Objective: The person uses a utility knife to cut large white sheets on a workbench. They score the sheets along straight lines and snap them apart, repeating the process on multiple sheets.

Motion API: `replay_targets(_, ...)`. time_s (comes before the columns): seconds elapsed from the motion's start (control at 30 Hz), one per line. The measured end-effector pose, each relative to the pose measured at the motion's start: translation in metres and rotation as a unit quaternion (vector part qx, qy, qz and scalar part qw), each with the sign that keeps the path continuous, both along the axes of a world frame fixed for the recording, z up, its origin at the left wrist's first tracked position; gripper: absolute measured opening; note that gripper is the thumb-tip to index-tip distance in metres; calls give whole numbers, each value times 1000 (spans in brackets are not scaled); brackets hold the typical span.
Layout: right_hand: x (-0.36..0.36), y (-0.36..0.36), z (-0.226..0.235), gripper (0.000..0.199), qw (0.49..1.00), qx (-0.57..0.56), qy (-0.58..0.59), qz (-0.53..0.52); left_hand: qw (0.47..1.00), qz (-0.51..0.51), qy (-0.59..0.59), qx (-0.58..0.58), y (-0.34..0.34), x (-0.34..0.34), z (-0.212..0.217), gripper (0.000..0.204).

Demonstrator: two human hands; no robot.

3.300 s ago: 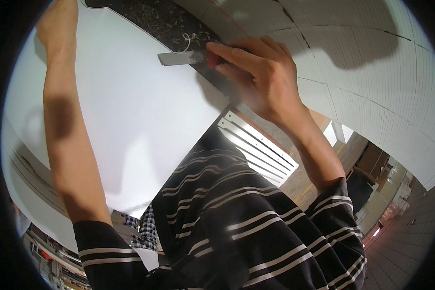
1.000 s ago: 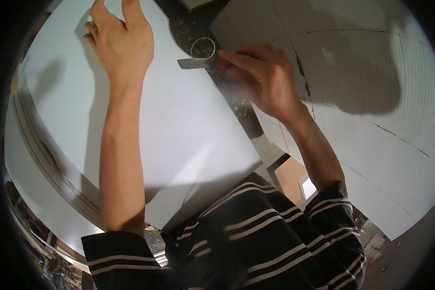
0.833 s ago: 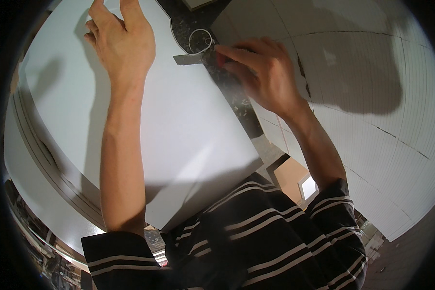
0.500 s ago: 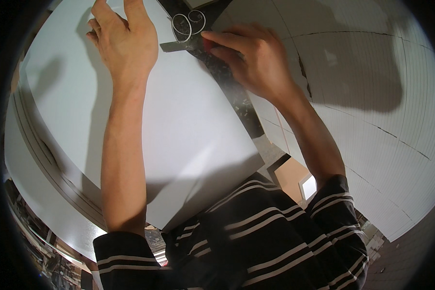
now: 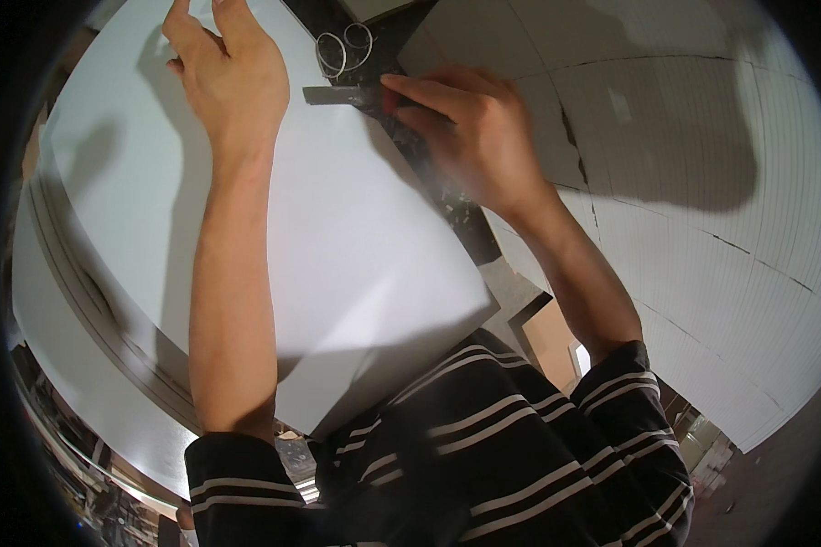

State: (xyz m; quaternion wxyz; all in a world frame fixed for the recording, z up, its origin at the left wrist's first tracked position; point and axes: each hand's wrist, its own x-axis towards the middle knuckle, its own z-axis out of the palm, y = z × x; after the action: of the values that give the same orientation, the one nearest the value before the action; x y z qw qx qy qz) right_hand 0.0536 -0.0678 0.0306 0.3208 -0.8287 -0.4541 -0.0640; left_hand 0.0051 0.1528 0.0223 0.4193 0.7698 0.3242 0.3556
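Hands worked at the far end of a large white board (image 5: 337,237) that lay flat over a stack of similar boards (image 5: 73,337). The left hand (image 5: 233,77) pressed palm-down on the board with fingers spread and gripped nothing, while the right hand (image 5: 470,137) was closed around a dark knife (image 5: 356,94), whose blade lay along the board's right edge over a dark strip of desk (image 5: 429,155). Two wire rings (image 5: 345,47) lay on the desk just beyond the knife, and pale panels (image 5: 702,201) covered the area to the right.
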Motion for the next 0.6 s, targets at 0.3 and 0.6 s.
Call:
replay_targets(0.3, -4, 15, -22, 20, 996, 7, -50, -70, 1000, -10, -8, -16, -7, -1, -2, 64)
replay_targets(0.6, 2, 39, -18, 21, 993, 17, -22, -112, 999, -16, -10, -35, -10, -3, 1, 62)
